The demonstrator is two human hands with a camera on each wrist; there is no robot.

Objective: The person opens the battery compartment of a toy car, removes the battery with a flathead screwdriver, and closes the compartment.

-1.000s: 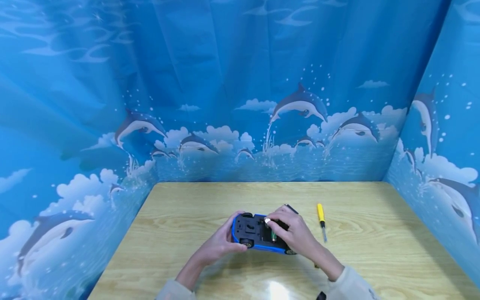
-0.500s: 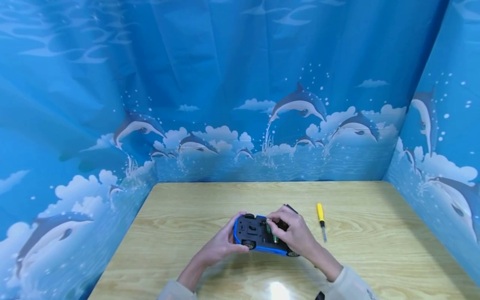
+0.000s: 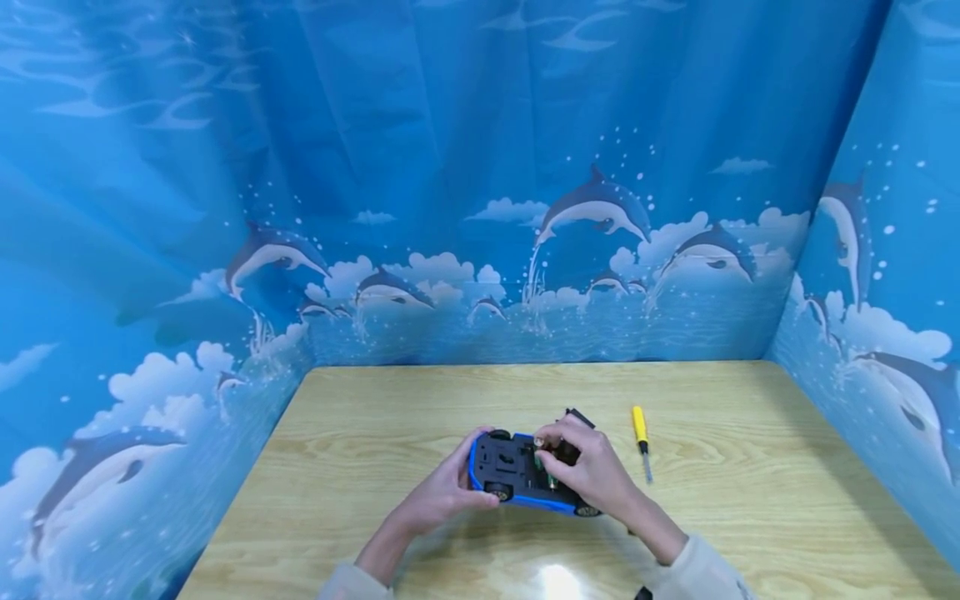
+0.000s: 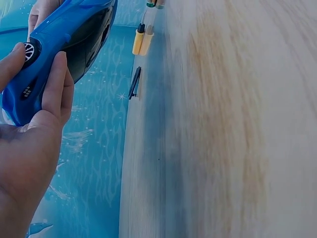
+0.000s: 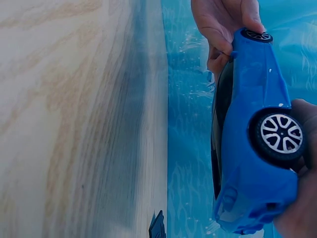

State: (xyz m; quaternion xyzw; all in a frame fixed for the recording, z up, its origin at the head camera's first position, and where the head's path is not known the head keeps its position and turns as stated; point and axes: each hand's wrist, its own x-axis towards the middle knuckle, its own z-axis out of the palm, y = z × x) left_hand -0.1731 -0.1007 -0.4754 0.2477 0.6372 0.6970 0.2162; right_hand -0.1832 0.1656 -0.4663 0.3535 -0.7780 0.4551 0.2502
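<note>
A blue toy car (image 3: 501, 467) is held belly-up above the table, its black underside towards the head camera. My left hand (image 3: 448, 490) grips one end, thumb beside a wheel (image 4: 29, 52) and fingers along the body. My right hand (image 3: 592, 468) is over the open battery compartment, thumb and forefinger pinching a small battery (image 3: 539, 442) by its silvery end. Another green battery (image 3: 552, 482) shows in the compartment beside it. The right fingers hide part of the compartment. In the right wrist view, the car's side and wheel (image 5: 281, 134) cover most of that hand.
A yellow-handled screwdriver (image 3: 640, 430) lies on the wooden table (image 3: 375, 417) right of the car. Behind the right hand lies a black plastic piece (image 3: 580, 417). A green-and-copper battery end (image 4: 151, 3) shows at the left wrist view's top edge. Dolphin-print curtains surround the table.
The pinched battery's silvery end has shifted slightly to the right, and more of its green side shows between the fingers. The car has moved slightly right; the left hand keeps its grip.
</note>
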